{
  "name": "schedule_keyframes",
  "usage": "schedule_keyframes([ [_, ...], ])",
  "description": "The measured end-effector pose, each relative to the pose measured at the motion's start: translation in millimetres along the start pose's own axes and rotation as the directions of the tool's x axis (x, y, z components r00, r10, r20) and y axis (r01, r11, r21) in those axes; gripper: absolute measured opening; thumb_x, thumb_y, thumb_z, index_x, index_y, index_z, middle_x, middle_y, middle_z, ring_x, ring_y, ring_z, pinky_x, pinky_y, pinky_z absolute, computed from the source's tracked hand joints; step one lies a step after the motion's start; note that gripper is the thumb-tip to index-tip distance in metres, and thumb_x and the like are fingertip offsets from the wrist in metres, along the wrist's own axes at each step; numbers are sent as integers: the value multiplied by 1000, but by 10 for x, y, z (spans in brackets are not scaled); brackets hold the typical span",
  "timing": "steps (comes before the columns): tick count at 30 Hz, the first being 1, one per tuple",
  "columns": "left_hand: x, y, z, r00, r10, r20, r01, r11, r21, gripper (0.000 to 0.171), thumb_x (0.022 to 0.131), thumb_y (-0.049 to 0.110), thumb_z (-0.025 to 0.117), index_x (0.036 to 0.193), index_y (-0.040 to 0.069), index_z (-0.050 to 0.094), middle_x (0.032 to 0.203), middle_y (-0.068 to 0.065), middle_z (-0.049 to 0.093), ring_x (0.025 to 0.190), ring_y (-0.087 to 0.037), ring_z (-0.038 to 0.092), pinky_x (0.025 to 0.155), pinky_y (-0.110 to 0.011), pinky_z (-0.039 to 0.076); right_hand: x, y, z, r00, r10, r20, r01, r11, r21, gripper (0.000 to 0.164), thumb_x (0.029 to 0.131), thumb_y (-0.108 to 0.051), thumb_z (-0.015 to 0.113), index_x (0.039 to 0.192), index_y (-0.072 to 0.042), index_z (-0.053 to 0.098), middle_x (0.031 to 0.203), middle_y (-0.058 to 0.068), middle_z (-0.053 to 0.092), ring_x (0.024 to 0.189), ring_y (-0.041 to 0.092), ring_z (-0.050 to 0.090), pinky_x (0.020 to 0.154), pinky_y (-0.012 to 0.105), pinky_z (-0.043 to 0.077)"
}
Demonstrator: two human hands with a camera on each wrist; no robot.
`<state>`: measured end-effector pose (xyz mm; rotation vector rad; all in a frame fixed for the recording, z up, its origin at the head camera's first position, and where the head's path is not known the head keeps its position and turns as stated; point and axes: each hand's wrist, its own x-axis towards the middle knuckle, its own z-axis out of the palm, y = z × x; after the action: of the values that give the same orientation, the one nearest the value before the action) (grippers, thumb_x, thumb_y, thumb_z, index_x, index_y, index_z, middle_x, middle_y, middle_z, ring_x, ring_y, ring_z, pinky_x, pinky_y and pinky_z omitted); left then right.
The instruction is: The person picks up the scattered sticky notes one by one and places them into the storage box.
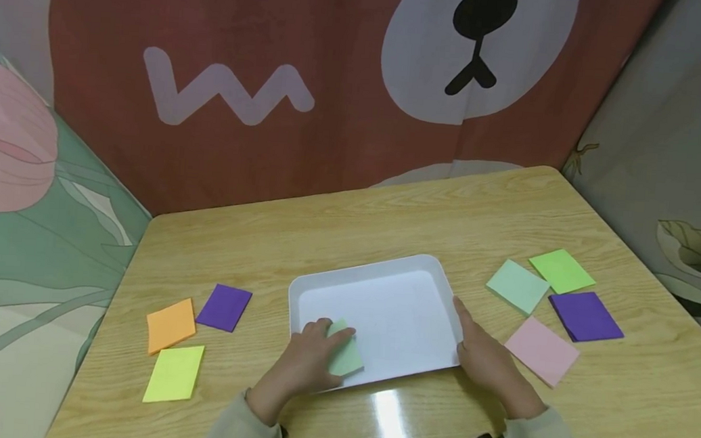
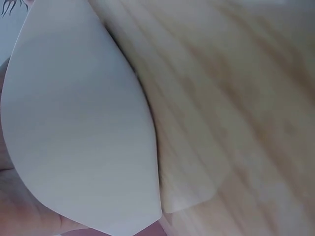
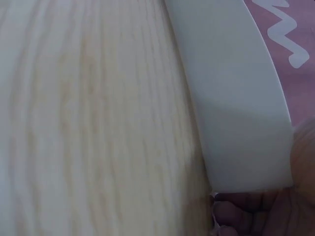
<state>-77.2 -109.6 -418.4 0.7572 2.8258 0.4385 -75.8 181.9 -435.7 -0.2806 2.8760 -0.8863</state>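
A white rectangular tray [image 1: 399,310] lies on the wooden table in the head view. Inside its front left corner, my left hand [image 1: 310,359] holds a pale green sticky note pad [image 1: 347,358] between thumb and fingers. At the tray's right side, my right hand [image 1: 487,357] grips the rim. The right wrist view has the tray's outer wall [image 3: 236,108] with curled fingers [image 3: 241,211] at its lower end. In the left wrist view the tray's wall [image 2: 83,123] covers most of the left hand [image 2: 24,211], and the pad is hidden there.
Left of the tray lie orange [image 1: 171,325], purple [image 1: 224,307] and yellow [image 1: 173,373] sticky note pads. To its right are mint [image 1: 517,286], lime green [image 1: 562,270], purple [image 1: 586,316] and pink [image 1: 541,350] pads. A patterned curtain [image 1: 330,156] hangs behind the table [image 1: 251,239].
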Motion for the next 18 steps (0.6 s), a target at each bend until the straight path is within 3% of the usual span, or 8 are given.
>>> schedule_keyframes([
  [2, -1, -6, 2, 1000, -1, 6, 1, 1000, -1, 72, 60, 30, 73, 126, 19, 45, 118, -19, 44, 99, -30, 40, 71, -45, 39, 13, -5, -3, 1000, -13, -8, 13, 1000, 18, 64, 78, 5, 35, 135, 4, 6, 130, 37, 30, 113, 44, 35, 84, 54, 42],
  [4, 2, -11, 7, 1000, -3, 13, 3, 1000, 1, 73, 60, 30, 73, 126, 20, 45, 118, -19, 44, 100, -30, 40, 72, -46, 39, 24, -8, -6, 1000, -8, -3, 8, 999, 38, 64, 78, 5, 36, 135, 6, 6, 132, 37, 25, 118, 46, 26, 91, 59, 32],
  [8, 3, -18, 10, 1000, -1, 29, 1, 1000, 13, 72, 61, 32, 73, 127, 20, 45, 119, -19, 44, 99, -30, 41, 72, -46, 40, 37, -3, -10, 1000, -7, -8, 8, 999, 54, 65, 78, 2, 40, 134, 7, 8, 133, 38, 23, 119, 47, 23, 94, 61, 27],
  [18, 12, -27, -3, 997, -13, 73, 12, 1000, 12, 71, 63, 32, 72, 128, 22, 43, 120, -18, 43, 98, -29, 41, 71, -44, 40, 109, -44, -25, 999, -27, -40, 30, 998, 57, 59, 81, -1, 46, 130, 13, 16, 130, 39, 26, 117, 49, 25, 94, 61, 26],
])
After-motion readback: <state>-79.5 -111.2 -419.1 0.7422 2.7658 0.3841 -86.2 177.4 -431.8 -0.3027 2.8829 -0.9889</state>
